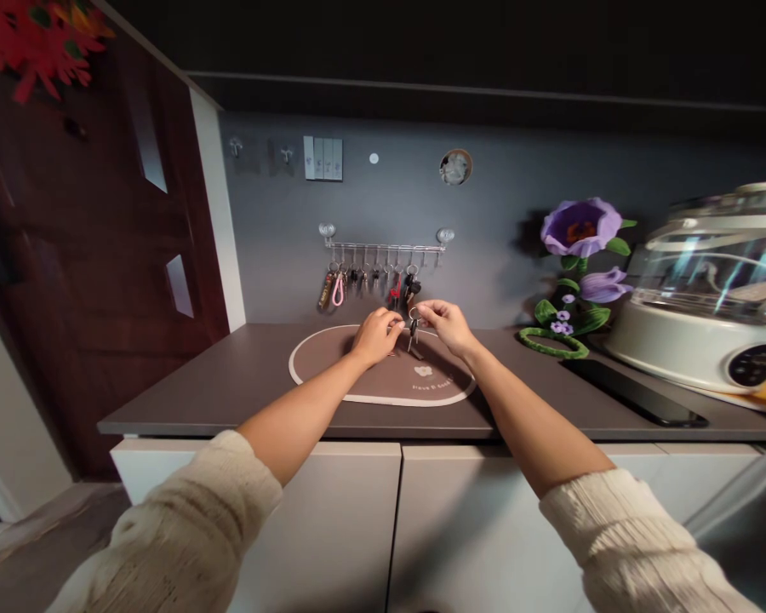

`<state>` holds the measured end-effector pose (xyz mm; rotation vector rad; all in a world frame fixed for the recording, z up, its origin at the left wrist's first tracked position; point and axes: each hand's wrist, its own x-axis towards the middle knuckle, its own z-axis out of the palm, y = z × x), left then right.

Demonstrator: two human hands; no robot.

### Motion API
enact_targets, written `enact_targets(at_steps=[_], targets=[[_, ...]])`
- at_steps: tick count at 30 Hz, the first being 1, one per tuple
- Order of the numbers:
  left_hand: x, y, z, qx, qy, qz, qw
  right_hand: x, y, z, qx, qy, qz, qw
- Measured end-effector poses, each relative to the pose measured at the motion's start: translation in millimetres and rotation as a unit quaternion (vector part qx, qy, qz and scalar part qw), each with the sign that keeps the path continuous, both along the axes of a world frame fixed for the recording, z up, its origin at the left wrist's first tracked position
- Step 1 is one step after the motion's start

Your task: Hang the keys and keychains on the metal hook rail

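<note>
Over the brown mat, my right hand pinches a key ring, and a bunch of keys dangles from it. My left hand is just to the left, with thumb and fingers drawn together close to those keys. Whatever sits between its fingertips, if anything, is too small to make out. Behind both hands, a clear hook rail on the wall carries several key bunches, among them a pink loop strap and a red keychain.
A purple crocheted flower stands on the counter at the right, with a black phone in front. Beyond is a cream appliance with a clear lid. A dark red door is at the left, and white cabinets lie below.
</note>
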<state>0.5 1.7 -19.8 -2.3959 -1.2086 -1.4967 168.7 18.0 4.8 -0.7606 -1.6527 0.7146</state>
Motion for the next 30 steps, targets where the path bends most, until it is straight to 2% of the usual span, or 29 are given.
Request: enact_targets(at_steps=[4, 13, 20, 25, 30], targets=[[2.3, -0.9, 1.4, -0.001, -0.018, -0.014, 1.000, -4.3, -6.1, 0.2, -0.033, 0.030, 0.039, 0.998], [6.1, -4.0, 3.9, -0.019, -0.054, -0.044, 0.997, -14.2, -15.7, 0.4, -0.080, 0.060, 0.070, 0.992], [5.5, -4.4, 6.7, -0.011, -0.107, -0.033, 0.994, -15.1, -11.5, -6.0, -0.111, 0.076, 0.106, 0.985], [5.4, -2.1, 6.9, 0.001, -0.130, -0.024, 0.991, -13.0, -5.3, -13.0, -0.112, 0.057, 0.110, 0.986], [5.6, -3.8, 6.8, 0.005, -0.125, -0.029, 0.992, -13.2, -6.6, -11.4, -0.080, 0.058, 0.090, 0.991]])
